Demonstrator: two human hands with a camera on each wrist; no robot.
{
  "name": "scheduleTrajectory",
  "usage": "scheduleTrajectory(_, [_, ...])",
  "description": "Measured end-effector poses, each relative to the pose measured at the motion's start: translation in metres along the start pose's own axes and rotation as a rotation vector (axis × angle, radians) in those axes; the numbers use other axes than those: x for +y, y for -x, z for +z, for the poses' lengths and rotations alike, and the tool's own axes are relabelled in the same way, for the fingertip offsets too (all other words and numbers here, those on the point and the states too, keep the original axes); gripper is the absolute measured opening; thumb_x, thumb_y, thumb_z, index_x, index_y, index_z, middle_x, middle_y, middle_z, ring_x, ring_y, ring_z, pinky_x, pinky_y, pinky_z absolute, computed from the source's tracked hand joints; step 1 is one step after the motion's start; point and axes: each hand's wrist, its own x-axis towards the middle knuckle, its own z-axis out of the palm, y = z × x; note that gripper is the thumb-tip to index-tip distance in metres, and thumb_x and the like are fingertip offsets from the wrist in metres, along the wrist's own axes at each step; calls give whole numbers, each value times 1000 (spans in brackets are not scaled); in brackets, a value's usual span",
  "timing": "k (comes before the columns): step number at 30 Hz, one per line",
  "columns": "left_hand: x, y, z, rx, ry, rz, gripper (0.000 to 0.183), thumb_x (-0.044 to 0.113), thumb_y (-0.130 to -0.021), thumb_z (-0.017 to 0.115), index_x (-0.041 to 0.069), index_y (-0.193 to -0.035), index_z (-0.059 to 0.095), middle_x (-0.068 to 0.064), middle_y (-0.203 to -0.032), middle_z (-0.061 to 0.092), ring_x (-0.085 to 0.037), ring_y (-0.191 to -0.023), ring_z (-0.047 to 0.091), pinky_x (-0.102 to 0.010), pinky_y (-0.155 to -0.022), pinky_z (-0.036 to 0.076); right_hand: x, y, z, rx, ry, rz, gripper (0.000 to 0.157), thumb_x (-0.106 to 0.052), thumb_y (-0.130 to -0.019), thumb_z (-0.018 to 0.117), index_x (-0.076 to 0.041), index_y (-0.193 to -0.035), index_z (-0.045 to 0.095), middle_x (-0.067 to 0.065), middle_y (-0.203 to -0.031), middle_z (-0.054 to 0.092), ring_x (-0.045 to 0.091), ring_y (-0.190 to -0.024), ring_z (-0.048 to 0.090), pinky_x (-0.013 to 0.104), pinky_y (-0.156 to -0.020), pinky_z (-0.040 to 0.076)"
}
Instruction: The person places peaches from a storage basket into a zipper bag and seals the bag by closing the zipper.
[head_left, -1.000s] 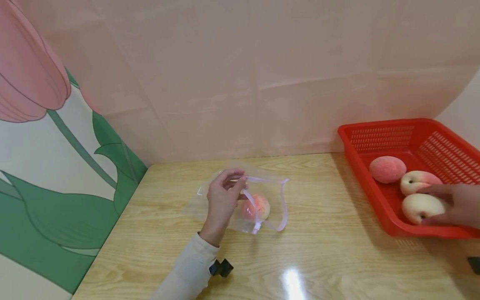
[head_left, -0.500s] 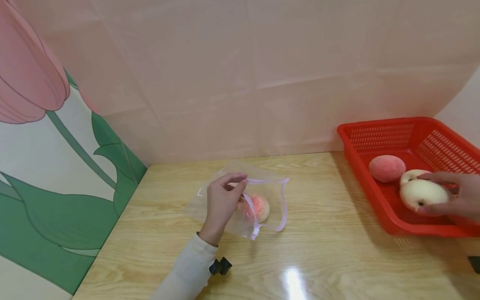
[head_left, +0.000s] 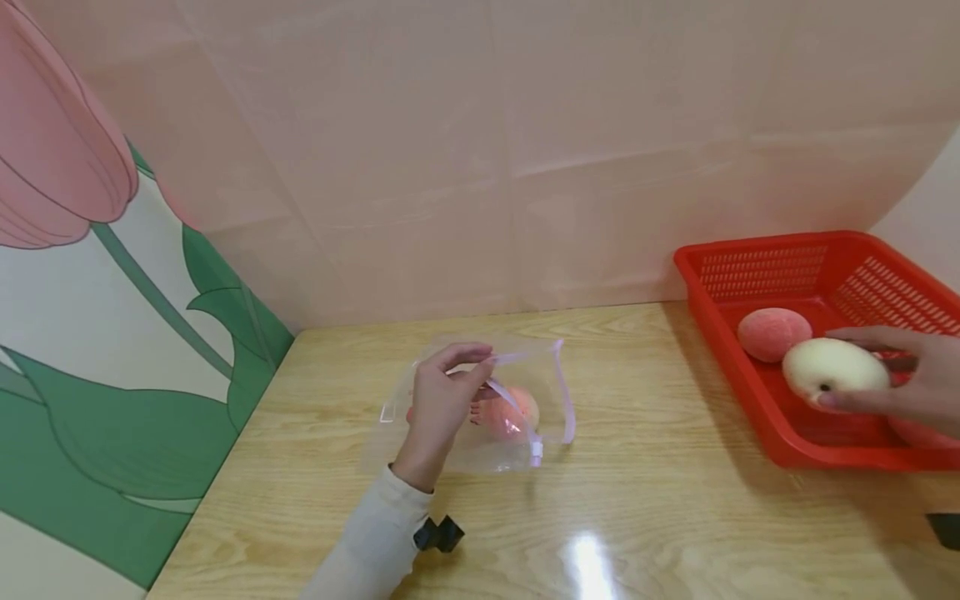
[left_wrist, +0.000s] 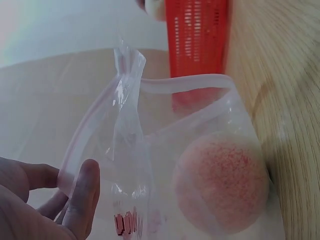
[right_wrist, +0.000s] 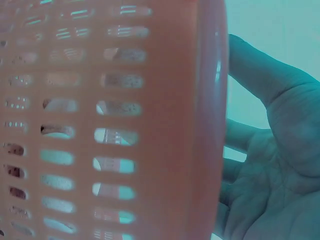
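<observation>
My left hand (head_left: 446, 404) pinches the rim of a clear zip bag (left_wrist: 150, 150) between thumb and fingers, and the mouth of the bag stands parted. Inside the bag lies a pink-and-cream peach (left_wrist: 220, 182), resting low near the table. At the right, my right hand (head_left: 918, 371) grips a pale cream peach (head_left: 832, 371) over the red basket (head_left: 738, 392), thumb on the near side and fingers behind. In the right wrist view the basket's slotted wall hides the peach and the fingertips.
A pink peach (head_left: 774, 333) lies in the basket, and part of another reddish peach (head_left: 922, 433) shows below my right hand. The bag's slider (head_left: 536, 450) hangs at its near corner. Behind the wooden table (head_left: 637, 500) hangs a pinkish cloth (head_left: 420, 167).
My right hand has lifted the cream peach up and to the left from the basket floor. The bag's mouth has shifted slightly while my left hand keeps its pinch.
</observation>
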Motion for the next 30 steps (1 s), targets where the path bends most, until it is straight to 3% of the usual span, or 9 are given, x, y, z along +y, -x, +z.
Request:
scheduleTrajectory(7, [0,-1,2,-7,61,-9,24,-7,-88,67,-5,-112,69,-21,-108,69,-11,-63,68,-31,-59,62,-9,3,-1,14,-48,-25,106,-59,-70,83,2,-145,41,36,-130,44,54,-98,44,55,-62,54])
scheduleTrajectory(14, [2,0,2,-20,81,-25,25,-8,-89,65,-4,-114,68,-22,-110,69,-11,-63,68,-30,-59,62,-17,7,0,9,-85,-21,101,-57,-72,83,1,-144,42,35,-128,44,49,-95,44,30,-54,46])
scheduleTrajectory(20, [5,1,1,-19,103,-37,26,-9,-89,64,-5,-114,68,-22,-111,69,-12,-63,68,-30,-60,62,-24,5,-1,-24,-115,-24,104,-57,-71,83,2,-145,40,37,-128,42,51,-94,47,49,-60,57])
scheduleTrajectory(30, [5,1,2,-32,143,-37,25,-9,-89,63,-6,-114,67,-23,-111,70,-13,-64,68,-32,-62,63,-33,8,1,-56,-160,-40,100,-54,-79,79,3,-149,35,38,-132,40,57,-100,44,51,-60,57])
